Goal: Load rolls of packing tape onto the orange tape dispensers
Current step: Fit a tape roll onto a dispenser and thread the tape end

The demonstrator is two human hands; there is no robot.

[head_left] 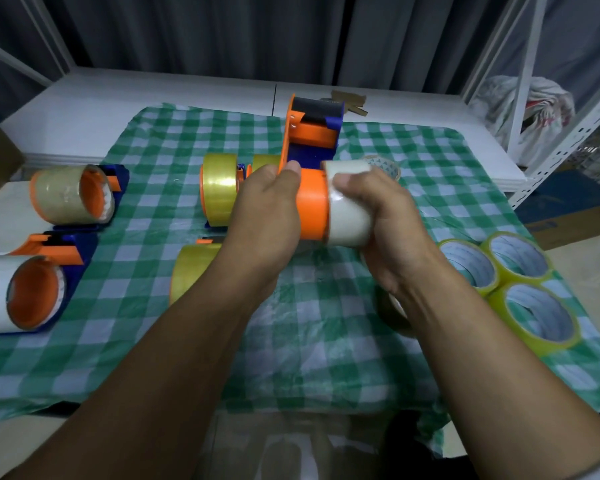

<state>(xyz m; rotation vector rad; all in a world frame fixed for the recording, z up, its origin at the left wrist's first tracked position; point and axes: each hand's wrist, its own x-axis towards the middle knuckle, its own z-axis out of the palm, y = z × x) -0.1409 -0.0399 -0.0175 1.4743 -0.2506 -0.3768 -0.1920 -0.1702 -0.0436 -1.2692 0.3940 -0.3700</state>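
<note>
Here both bare forearms reach forward side by side from the bottom edge, and the wrists bend inward so the hands meet over the middle of the checked cloth (pixel 309 341). The left hand (pixel 264 216) wraps its fingers round the near end of the dispenser (pixel 309 133), thumb lying on top. The right hand (pixel 392 220) is curled round the white roll (pixel 347 216), thumb over its upper edge. That roll is a smooth, milky cylinder, and it sits against the right end of the round, glossy orange hub (pixel 314 206), which shows bare between the two hands. Beyond the hub, the dispenser's body is hard orange and blue plastic with a dark roller at its far end. The cloth is thin and wrinkled, in green and white squares. Two loaded dispensers (pixel 71 195) lie on their sides at the left edge, their orange cores facing the camera. Three yellow rolls (pixel 520 282) lie flat and touching at the right, with pale printed liners inside.
</note>
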